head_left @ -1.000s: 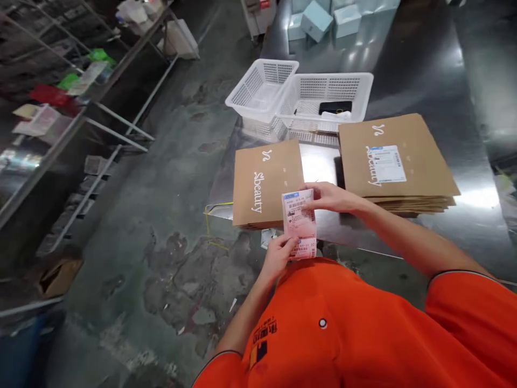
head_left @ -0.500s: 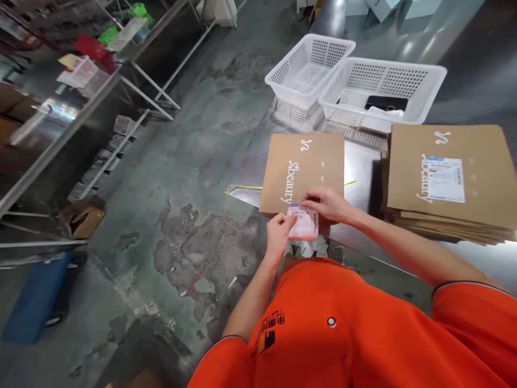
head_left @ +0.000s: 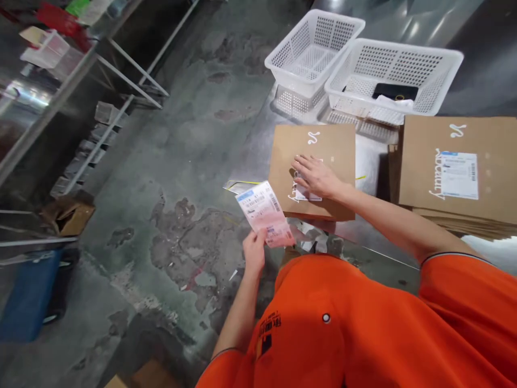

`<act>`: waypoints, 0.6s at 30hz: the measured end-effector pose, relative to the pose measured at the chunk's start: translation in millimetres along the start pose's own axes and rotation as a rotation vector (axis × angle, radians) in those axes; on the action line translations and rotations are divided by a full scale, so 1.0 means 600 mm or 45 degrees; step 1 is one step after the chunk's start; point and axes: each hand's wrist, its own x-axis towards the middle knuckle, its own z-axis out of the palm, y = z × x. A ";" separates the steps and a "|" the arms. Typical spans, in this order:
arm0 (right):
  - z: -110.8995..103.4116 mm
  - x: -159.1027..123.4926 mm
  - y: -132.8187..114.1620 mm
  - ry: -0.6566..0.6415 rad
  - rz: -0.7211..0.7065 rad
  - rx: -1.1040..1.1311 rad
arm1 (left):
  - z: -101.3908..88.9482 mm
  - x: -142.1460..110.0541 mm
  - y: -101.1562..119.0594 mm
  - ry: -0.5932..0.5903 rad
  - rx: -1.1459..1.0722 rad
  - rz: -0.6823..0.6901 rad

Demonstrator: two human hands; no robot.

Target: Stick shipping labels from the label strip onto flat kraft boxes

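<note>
My left hand [head_left: 254, 251] pinches a stack of pink and white shipping labels [head_left: 264, 213], held up off the table's left front edge. My right hand [head_left: 315, 177] lies flat, fingers stretched, on a white label [head_left: 307, 194] that sits on a brown "Sbeauty" cardboard mailer [head_left: 313, 167] on the steel table [head_left: 369, 167]. To the right lies a pile of the same brown mailers [head_left: 460, 172], the top one bearing a white address label [head_left: 458, 174].
Two white mesh baskets [head_left: 313, 51] [head_left: 393, 78] stand behind the mailers, the right one holding a black item [head_left: 393, 90]. Paper scraps [head_left: 311, 240] lie at the table's front edge. Metal shelving [head_left: 60, 97] runs along the left, over stained concrete floor. A blue bin [head_left: 28, 293] sits lower left.
The hands parted: my right hand left the label stack and now presses a white label flat onto the brown mailer. My left hand swung the stack out to the left.
</note>
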 end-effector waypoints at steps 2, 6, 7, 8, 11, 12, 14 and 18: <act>0.014 -0.022 -0.036 -0.023 0.004 -0.026 | 0.008 0.033 0.014 0.040 -0.039 0.022; 0.017 -0.084 -0.081 -0.140 -0.240 0.051 | 0.033 0.055 0.035 -0.121 0.084 0.188; 0.011 -0.097 -0.078 -0.140 -0.214 0.058 | 0.037 0.047 0.039 -0.152 0.131 0.256; 0.004 -0.108 -0.066 -0.107 -0.075 0.048 | 0.041 0.035 0.044 -0.178 0.180 0.322; -0.029 -0.136 -0.002 0.059 0.679 0.083 | 0.057 -0.019 0.058 -0.319 0.351 0.437; -0.044 -0.150 0.024 0.086 0.855 0.175 | 0.066 -0.038 0.062 -0.392 0.391 0.452; -0.077 -0.190 0.076 0.132 0.997 0.419 | 0.088 -0.072 0.069 -0.552 0.391 0.452; -0.153 -0.335 0.189 0.479 1.161 0.469 | 0.134 -0.102 0.078 -0.813 0.228 0.368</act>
